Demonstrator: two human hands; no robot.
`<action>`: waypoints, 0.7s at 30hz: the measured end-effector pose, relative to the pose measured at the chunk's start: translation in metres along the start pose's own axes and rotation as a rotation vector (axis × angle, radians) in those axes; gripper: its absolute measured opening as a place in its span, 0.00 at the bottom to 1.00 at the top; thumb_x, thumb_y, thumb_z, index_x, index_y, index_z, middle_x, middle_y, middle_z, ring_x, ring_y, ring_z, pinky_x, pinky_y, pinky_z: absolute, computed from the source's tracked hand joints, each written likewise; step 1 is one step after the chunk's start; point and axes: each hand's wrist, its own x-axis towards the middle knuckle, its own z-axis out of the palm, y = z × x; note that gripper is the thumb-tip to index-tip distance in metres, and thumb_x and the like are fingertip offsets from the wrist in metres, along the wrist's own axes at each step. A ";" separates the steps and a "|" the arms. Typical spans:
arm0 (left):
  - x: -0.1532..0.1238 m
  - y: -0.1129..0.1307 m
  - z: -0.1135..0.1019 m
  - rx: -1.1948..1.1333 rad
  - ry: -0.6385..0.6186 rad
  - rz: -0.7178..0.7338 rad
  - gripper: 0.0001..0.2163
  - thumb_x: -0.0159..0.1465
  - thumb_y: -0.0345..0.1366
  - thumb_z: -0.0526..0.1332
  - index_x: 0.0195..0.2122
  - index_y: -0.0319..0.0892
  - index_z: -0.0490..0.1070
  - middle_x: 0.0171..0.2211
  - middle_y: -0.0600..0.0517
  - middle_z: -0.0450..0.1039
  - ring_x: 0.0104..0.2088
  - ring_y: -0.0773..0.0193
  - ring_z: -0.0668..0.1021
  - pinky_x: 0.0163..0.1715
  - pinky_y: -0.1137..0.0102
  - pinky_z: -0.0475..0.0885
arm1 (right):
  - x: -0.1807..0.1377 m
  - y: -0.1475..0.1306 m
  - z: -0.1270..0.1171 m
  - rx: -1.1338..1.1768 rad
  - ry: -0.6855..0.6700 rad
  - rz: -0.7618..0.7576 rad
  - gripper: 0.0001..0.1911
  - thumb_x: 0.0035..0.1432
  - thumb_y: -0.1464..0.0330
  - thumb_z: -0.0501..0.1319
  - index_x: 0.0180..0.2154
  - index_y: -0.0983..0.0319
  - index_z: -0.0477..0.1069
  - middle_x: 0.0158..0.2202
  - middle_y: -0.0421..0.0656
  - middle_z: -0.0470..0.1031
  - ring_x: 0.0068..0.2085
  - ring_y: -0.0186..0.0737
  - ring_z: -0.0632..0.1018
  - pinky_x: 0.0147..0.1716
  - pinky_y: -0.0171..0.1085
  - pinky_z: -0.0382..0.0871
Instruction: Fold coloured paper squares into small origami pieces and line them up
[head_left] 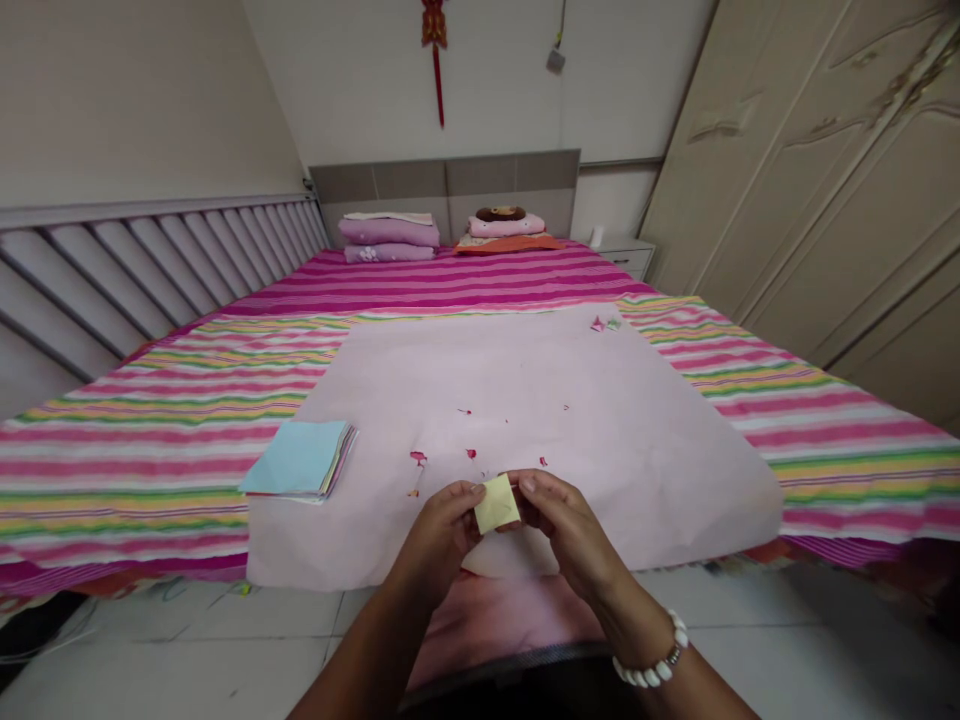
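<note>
Matt, pale yellow paper square (496, 503), smooth and thin, pinched between bare left hand (442, 530) and right hand (566, 525). Large pink paper sheet (525, 400), matt with soft creases, spread over woven striped cloth bedcover (187, 400); stack of coloured paper squares (300, 460), flat and dull. Glossy white bead bracelet (656, 665), shiny floor tiles (150, 660), wardrobe doors (825, 180) in worn, faintly sheened painted wood.

Yellow paper (496, 504) edges hidden behind fingers (469, 497); forearms cut off below

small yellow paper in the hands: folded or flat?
Cannot tell: the small pale yellow paper square, pinched between left hand and right hand, shows no clear crease.
</note>
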 end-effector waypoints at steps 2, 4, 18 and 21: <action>0.001 0.000 -0.001 -0.103 -0.006 -0.109 0.06 0.51 0.34 0.66 0.25 0.38 0.72 0.23 0.52 0.71 0.23 0.69 0.72 0.23 0.75 0.64 | -0.001 0.000 0.000 0.022 -0.017 0.017 0.15 0.51 0.59 0.65 0.38 0.62 0.76 0.27 0.41 0.75 0.29 0.38 0.75 0.33 0.38 0.68; 0.002 -0.002 -0.002 -0.145 0.018 -0.179 0.05 0.52 0.32 0.64 0.29 0.37 0.74 0.25 0.51 0.72 0.24 0.68 0.72 0.22 0.75 0.64 | -0.001 0.001 0.000 0.026 -0.025 0.033 0.16 0.49 0.62 0.66 0.40 0.61 0.74 0.27 0.40 0.75 0.29 0.38 0.75 0.33 0.39 0.69; 0.002 -0.001 0.004 0.391 0.219 0.312 0.16 0.47 0.46 0.69 0.21 0.40 0.66 0.16 0.60 0.63 0.19 0.72 0.64 0.21 0.75 0.57 | 0.005 0.007 -0.003 -0.054 0.049 -0.046 0.26 0.43 0.64 0.71 0.46 0.61 0.70 0.23 0.34 0.72 0.24 0.35 0.75 0.28 0.36 0.68; 0.002 0.000 0.004 0.406 0.209 0.317 0.15 0.49 0.45 0.68 0.20 0.40 0.66 0.15 0.60 0.62 0.19 0.72 0.64 0.22 0.75 0.58 | 0.007 0.009 -0.005 -0.059 0.060 -0.058 0.28 0.40 0.67 0.72 0.45 0.61 0.69 0.23 0.33 0.72 0.24 0.34 0.74 0.27 0.35 0.68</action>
